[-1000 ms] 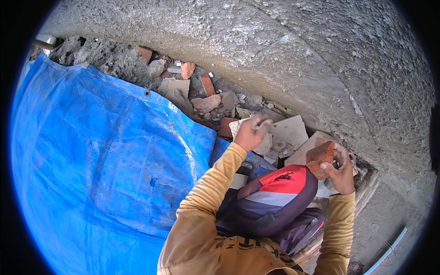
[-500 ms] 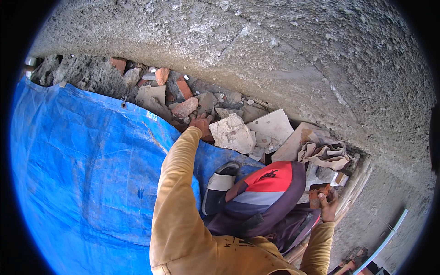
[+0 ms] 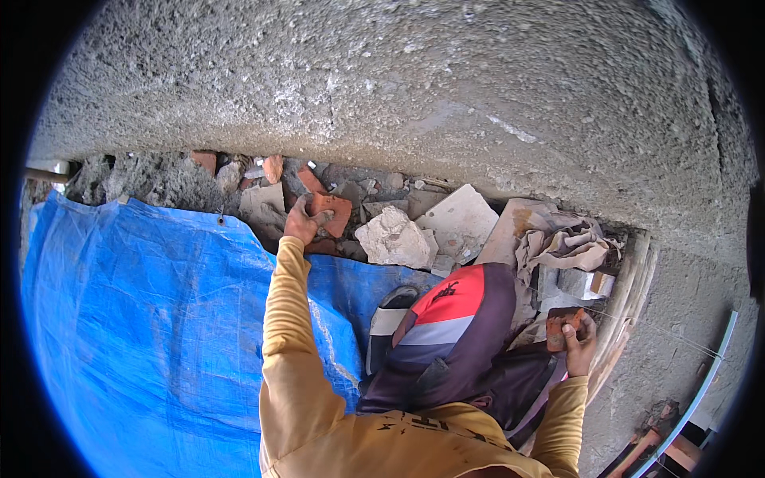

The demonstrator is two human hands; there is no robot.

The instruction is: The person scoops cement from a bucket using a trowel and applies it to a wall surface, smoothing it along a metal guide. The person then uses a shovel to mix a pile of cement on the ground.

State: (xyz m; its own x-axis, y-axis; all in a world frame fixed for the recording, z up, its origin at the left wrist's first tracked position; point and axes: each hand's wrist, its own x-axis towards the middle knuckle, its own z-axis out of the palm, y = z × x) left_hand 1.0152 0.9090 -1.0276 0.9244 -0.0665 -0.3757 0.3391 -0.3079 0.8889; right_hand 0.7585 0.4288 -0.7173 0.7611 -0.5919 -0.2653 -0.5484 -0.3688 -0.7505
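Note:
My left hand is closed on a flat red brick piece among the rubble along the wall's foot, just past the tarp's edge. Right beside it is a chunky pale lump of mortar. My right hand grips another red brick piece beside my knee, with its thumb across the brick's face and the other fingers partly behind it. My bent leg, in red, grey and dark cloth, lies between my hands, with a dark and white sandal beside it.
A blue tarp covers the left. A rough grey wall runs across the top. A pale slab and crumpled brownish material lie in the rubble. Wooden poles and a thin pale pipe lie at the right.
My left hand has moved left from above the rubble and now holds a brick piece. My right hand has lowered with its brick. The view has shifted, so the rubble appears lower.

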